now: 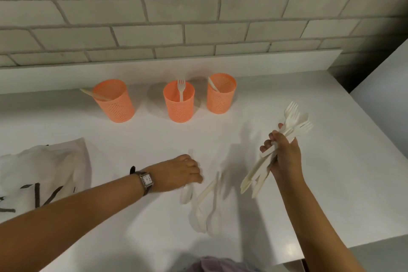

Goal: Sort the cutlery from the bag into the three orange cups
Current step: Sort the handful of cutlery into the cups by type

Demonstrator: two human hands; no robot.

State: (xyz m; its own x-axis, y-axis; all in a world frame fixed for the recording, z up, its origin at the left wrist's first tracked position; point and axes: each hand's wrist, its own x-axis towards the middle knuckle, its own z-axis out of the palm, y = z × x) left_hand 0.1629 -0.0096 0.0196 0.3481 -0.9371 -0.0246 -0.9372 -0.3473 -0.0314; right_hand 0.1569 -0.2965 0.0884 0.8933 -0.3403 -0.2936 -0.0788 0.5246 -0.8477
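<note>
My left hand [178,172], palm down on the white counter [320,194], has its fingers curled over a spoon-like piece [186,194]. Its rounded end shows on the near side of the hand, and the piece is too blurred to name more surely. A wristwatch [146,180] sits on that wrist.

My right hand [284,157], raised off the counter, grips a bundle of white plastic cutlery [265,168] in a closed fist. Fork heads [294,117] fan out beyond the fingers, and long tapered ends point back towards me.

Between the two hands, a little nearer to me, loose spoons [209,207] lie on the counter, handles pointing away.

Beyond the hands, three orange perforated cups stand upright in a row.
- The left cup [116,106], beyond and left of my left hand, holds one pale utensil [92,94]. It leans out over the rim to the left, and I cannot tell its type.
- The middle cup [180,106], beyond my left hand, holds one fork [181,89], tines up.
- The right cup [220,99], beyond the gap between my hands, holds one pale utensil [213,85] leaning against the left rim. Its type is also unclear.

To the left of my left forearm lies the white cloth bag [48,161] with dark printing, flat on the counter.
</note>
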